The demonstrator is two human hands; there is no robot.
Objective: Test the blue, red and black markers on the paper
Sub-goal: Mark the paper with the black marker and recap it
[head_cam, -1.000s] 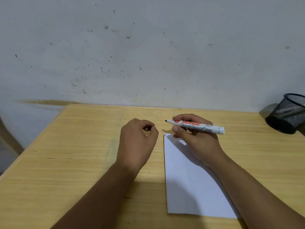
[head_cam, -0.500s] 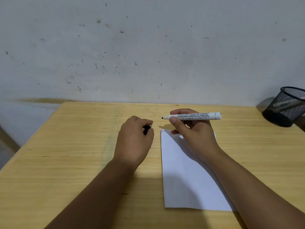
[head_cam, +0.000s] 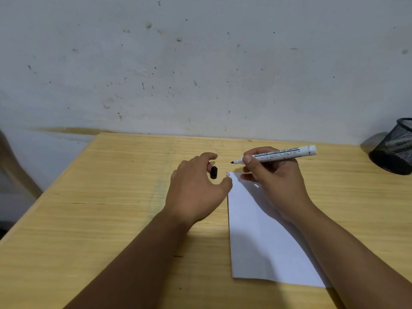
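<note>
**Cap hand opens beside the paper's corner**

Your left hand (head_cam: 196,188) has loosened since a moment ago: the fingers are now spread, and the black cap (head_cam: 213,172) shows more fully, pinched between the fingertips at the far side of the hand. That grip is closed on the cap only, with the thumb touching the near left edge of the paper (head_cam: 263,237).

Your right hand (head_cam: 274,181) is clamped on the black marker (head_cam: 278,153), thumb and fingers wrapped round the front of its white barrel. It lies almost level, its bare tip pointing left, just above the desk (head_cam: 100,197) beyond the paper's far left corner and apart from the sheet. Small red marks sit at that corner.

A black mesh cup (head_cam: 395,148) stands at the far right.
</note>
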